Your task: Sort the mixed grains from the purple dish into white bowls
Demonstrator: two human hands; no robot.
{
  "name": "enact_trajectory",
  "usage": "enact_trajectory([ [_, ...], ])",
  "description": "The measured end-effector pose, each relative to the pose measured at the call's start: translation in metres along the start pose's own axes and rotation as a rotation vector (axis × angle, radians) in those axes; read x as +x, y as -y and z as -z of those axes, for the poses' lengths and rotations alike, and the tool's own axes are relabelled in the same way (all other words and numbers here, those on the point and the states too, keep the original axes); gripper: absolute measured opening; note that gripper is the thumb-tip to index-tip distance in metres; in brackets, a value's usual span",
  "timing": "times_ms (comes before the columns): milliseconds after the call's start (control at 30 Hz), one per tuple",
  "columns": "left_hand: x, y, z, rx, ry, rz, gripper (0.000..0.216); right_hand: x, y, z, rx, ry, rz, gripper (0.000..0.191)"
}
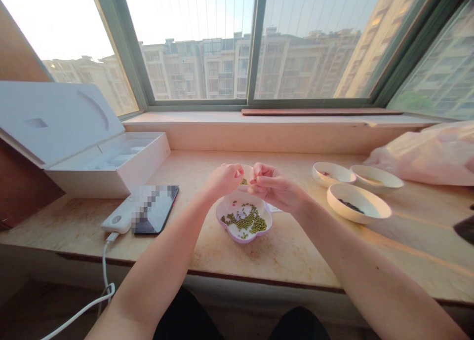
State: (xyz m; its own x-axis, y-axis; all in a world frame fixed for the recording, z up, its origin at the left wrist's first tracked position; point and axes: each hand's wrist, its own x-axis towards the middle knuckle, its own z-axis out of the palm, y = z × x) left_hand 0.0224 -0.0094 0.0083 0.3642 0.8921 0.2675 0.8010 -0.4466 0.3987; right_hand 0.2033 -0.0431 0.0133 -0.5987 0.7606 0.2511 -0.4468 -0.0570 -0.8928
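Observation:
A flower-shaped white bowl with a lavender edge [242, 240] stands in front of me on the counter, with green mung beans [246, 220] scattered across its bottom. Behind it, partly covered by my hands, is a second white bowl [247, 171] that also has some green beans in it. My left hand [224, 179] is at this rear bowl's left side, its fingers curled in and pinched. On the right side, my right hand [272, 184] holds thumb and forefinger together above the front bowl's far edge. Whatever sits in either pinch is too small to make out.
Three shallow white bowls stand to the right; the nearest bowl [377, 212] holds dark bits. Behind them lies a plastic bag [429, 152]. At left are an open white box [144, 152], a phone [157, 214] and a power bank [116, 219] with a white cable [105, 261].

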Motion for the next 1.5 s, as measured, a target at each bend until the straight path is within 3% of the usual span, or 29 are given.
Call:
enact_trajectory([
  [233, 0.000, 0.001, -0.002, -0.033, -0.008, -0.046, 0.016, -0.001, -0.001, -0.001, -0.003, 0.006, 0.003, 0.031],
  [400, 0.000, -0.001, 0.001, -0.126, 0.022, -0.087, 0.017, 0.003, -0.001, -0.001, -0.093, -0.151, 0.043, 0.032],
  [567, -0.007, -0.008, 0.009, -0.143, 0.235, -0.146, 0.024, 0.011, -0.008, 0.006, -0.354, -0.469, 0.142, 0.033],
  [700, -0.010, -0.016, 0.009, -0.114, 0.441, -0.142, 0.018, 0.017, -0.015, 0.016, -0.589, -0.598, 0.241, 0.029],
  [767, -0.010, -0.019, 0.006, -0.085, 0.517, -0.154, 0.016, 0.018, -0.018, 0.021, -0.670, -0.613, 0.262, 0.025],
  [900, -0.014, -0.024, 0.001, 0.005, 0.650, -0.188, 0.035, 0.020, -0.023, 0.029, -0.741, -0.647, 0.250, 0.019],
  [1100, -0.023, -0.029, -0.005, 0.154, 0.701, -0.221, 0.049, 0.024, -0.027, 0.035, -0.774, -0.664, 0.143, 0.016],
  [1333, -0.019, -0.026, -0.012, 0.077, 0.738, -0.179, 0.033, 0.020, -0.031, 0.030, -0.805, -0.552, 0.054, 0.038],
  [1500, -0.018, -0.025, -0.015, -0.005, 0.724, -0.181, 0.015, 0.018, -0.030, 0.027, -0.917, -0.558, 0.107, 0.024],
])
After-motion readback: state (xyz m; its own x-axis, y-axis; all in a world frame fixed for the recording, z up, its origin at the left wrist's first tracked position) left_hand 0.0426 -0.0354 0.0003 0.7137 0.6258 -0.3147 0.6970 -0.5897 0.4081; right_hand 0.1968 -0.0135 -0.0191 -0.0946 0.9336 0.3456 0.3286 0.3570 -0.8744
